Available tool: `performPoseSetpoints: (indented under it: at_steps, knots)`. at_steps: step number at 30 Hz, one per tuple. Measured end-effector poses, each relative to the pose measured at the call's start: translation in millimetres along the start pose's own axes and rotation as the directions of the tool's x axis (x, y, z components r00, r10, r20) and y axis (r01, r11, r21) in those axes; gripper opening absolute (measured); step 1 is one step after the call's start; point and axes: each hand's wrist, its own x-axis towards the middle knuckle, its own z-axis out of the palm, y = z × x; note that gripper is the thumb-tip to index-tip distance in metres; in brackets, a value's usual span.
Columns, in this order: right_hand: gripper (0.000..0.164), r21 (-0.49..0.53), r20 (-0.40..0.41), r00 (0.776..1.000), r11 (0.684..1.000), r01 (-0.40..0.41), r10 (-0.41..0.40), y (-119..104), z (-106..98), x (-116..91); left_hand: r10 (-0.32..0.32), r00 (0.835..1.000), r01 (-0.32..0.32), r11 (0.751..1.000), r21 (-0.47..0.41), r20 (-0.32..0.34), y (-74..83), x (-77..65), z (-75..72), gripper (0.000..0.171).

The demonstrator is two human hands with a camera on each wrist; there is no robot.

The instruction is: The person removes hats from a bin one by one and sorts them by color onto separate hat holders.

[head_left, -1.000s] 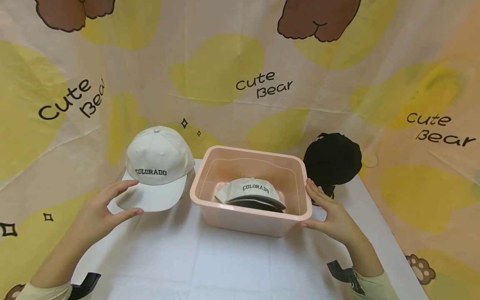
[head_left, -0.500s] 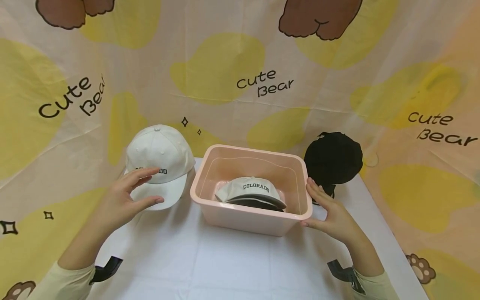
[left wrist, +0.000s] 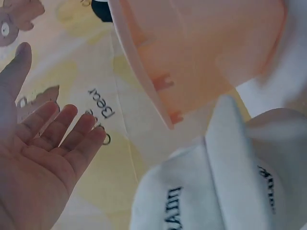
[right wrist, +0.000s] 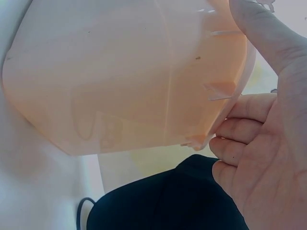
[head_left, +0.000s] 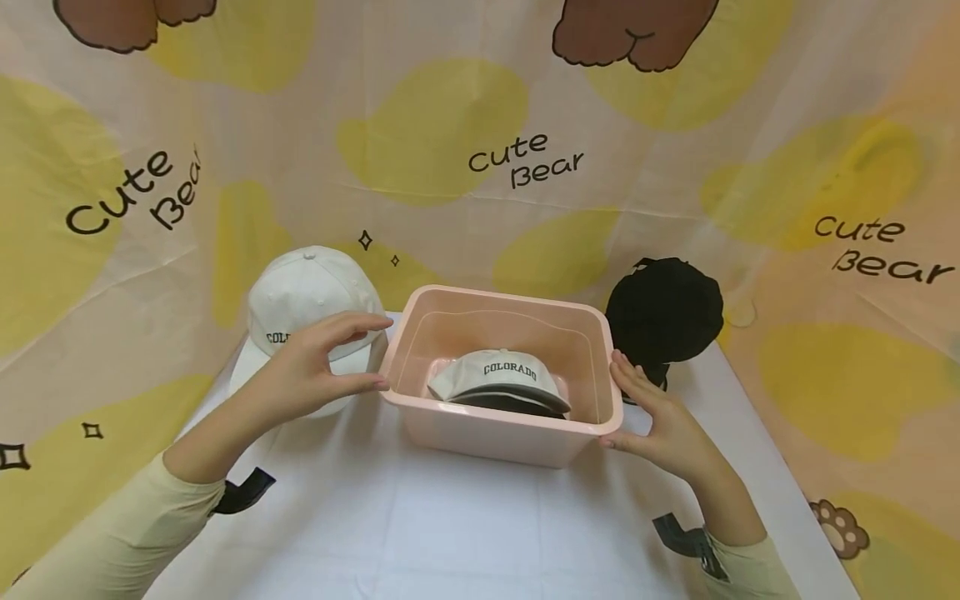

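A pink plastic bin [head_left: 480, 437] stands in the middle of the table. Inside it lies a white cap [head_left: 480, 372] lettered COLORADO, a dark shape showing under its brim. My left hand [head_left: 318, 367] has thumb and fingers spread at the bin's left rim; a gap shows between hand and bin in the left wrist view. Behind that hand sits another white COLORADO cap [head_left: 311, 283], partly covered by it. On the opposite side, my right hand [head_left: 663, 429] touches the bin's right rim, its fingers extended with the fingertips against the edge, as the right wrist view [right wrist: 259, 143] shows.
A black cap [head_left: 663, 308] stands at the back right, just beyond the bin and close to my right hand. White cloth [head_left: 450, 533] covers the table. A printed curtain [head_left: 420, 133] rises right behind the things.
My left hand has moved rightward from in front of the white cap's brim to the bin's left rim. The right hand, the bin and the caps have stayed put.
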Motion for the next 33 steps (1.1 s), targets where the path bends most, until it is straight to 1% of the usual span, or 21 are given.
performPoseSetpoints:
  at_steps: [4, 7, 10, 14, 16, 17, 20, 22, 24, 27, 28, 30, 33]
  knots:
    - [0.108, 0.005, 0.006, 1.000, 1.000, -0.012, 0.012, 0, -1, 1, 0.019, 0.997, -0.022, 0.999, 0.038, 0.080, 10.7, 18.7, -2.0, 0.068]
    - [0.108, 0.019, 0.010, 1.000, 1.000, -0.018, 0.017, 0, 0, 1, 0.017, 0.989, -0.027, 0.998, 0.064, 0.150, 18.0, 33.6, -4.0, 0.068]
    - [0.107, 0.034, 0.010, 1.000, 0.999, -0.021, 0.021, 0, 0, 1, 0.004, 0.974, -0.021, 0.997, 0.073, 0.225, 26.1, 48.9, -3.7, 0.068]
    - [0.107, 0.047, 0.006, 1.000, 0.999, -0.022, 0.022, 0, 0, 1, 0.005, 0.949, -0.031, 0.996, 0.080, 0.316, 37.2, 67.3, 0.4, 0.069]
    - [0.107, 0.046, 0.007, 1.000, 0.999, -0.021, 0.021, 0, 0, 1, 0.030, 0.930, -0.067, 0.994, 0.089, 0.367, 41.2, 75.8, 3.2, 0.069]
    - [0.108, 0.043, 0.007, 1.000, 0.999, -0.020, 0.020, 0, 0, 2, 0.043, 0.917, -0.088, 0.991, 0.096, 0.396, 42.9, 80.0, 4.5, 0.069]
    - [0.107, 0.036, 0.006, 1.000, 0.999, -0.022, 0.022, 0, 0, 2, 0.098, 0.871, -0.163, 0.982, 0.095, 0.482, 45.8, 93.6, 9.0, 0.070]
    - [0.107, 0.032, 0.004, 1.000, 0.999, -0.023, 0.023, -1, 0, 2, 0.119, 0.837, -0.195, 0.977, 0.088, 0.534, 46.8, 102.3, 13.1, 0.071]
    - [0.108, 0.032, -0.001, 1.000, 0.999, -0.019, 0.019, 0, -1, 2, 0.119, 0.808, -0.197, 0.978, 0.074, 0.577, 46.8, 110.3, 19.8, 0.070]
    - [0.108, 0.034, -0.009, 1.000, 0.999, 0.001, -0.001, 0, 0, 2, 0.123, 0.772, -0.189, 0.981, 0.040, 0.624, 45.7, 119.4, 33.0, 0.069]
    - [0.109, 0.036, -0.013, 1.000, 0.999, 0.010, -0.010, 0, 0, 2, 0.132, 0.763, -0.186, 0.982, 0.020, 0.632, 45.3, 121.6, 37.5, 0.068]
    - [0.110, 0.040, -0.019, 0.999, 0.999, 0.027, -0.026, 0, 0, 2, 0.145, 0.753, -0.174, 0.985, -0.020, 0.642, 44.5, 124.9, 45.8, 0.065]
    - [0.110, 0.044, -0.023, 0.999, 0.998, 0.040, -0.039, 0, 1, 2, 0.155, 0.744, -0.149, 0.987, -0.065, 0.650, 46.2, 128.2, 55.4, 0.062]
